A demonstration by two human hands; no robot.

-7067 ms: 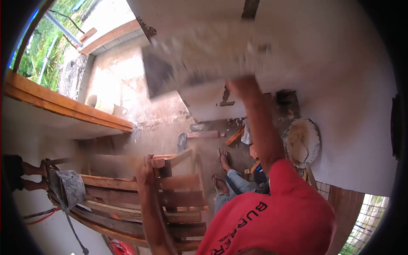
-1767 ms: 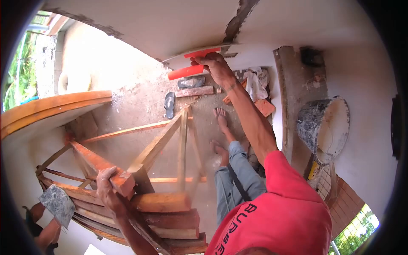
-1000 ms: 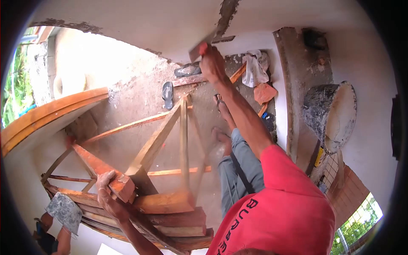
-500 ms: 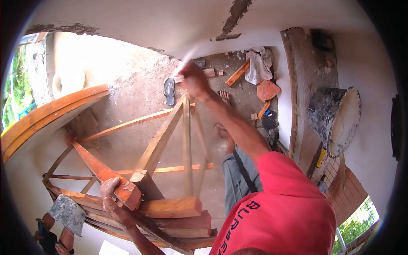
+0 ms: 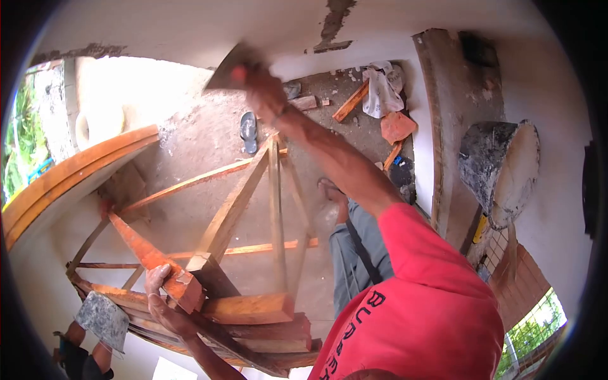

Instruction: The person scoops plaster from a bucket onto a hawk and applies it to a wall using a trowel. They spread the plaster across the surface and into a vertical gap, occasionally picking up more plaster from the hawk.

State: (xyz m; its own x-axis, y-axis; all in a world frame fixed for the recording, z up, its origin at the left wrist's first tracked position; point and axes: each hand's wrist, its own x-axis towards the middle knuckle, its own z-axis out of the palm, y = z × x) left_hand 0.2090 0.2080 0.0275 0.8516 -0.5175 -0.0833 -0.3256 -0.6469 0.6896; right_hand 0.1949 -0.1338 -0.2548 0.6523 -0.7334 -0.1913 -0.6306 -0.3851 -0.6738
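Observation:
My right hand (image 5: 265, 92), blurred by motion, is closed on a flat-bladed trowel (image 5: 227, 71) with a red handle. The dark blade is up close to the white wall (image 5: 190, 35). My left hand (image 5: 163, 297) grips the near end of an orange-painted wooden beam (image 5: 142, 244), thumb on top and fingers along its side. Beside it lie stacked timber pieces (image 5: 253, 308) on a wooden trestle frame (image 5: 234, 196).
A plaster-smeared bucket (image 5: 491, 164) is at the right. On the floor are a slipper (image 5: 249, 132), a white sack (image 5: 383, 88) and wood offcuts (image 5: 351, 101). A co-worker's arms (image 5: 75, 335) show at lower left, near a grey-smeared container (image 5: 103, 320). Bare patches (image 5: 335, 25) mark the wall.
My right hand has swung up and left with the trowel, whose blade now shows its broad side instead of its edge. My left hand stays on the beam.

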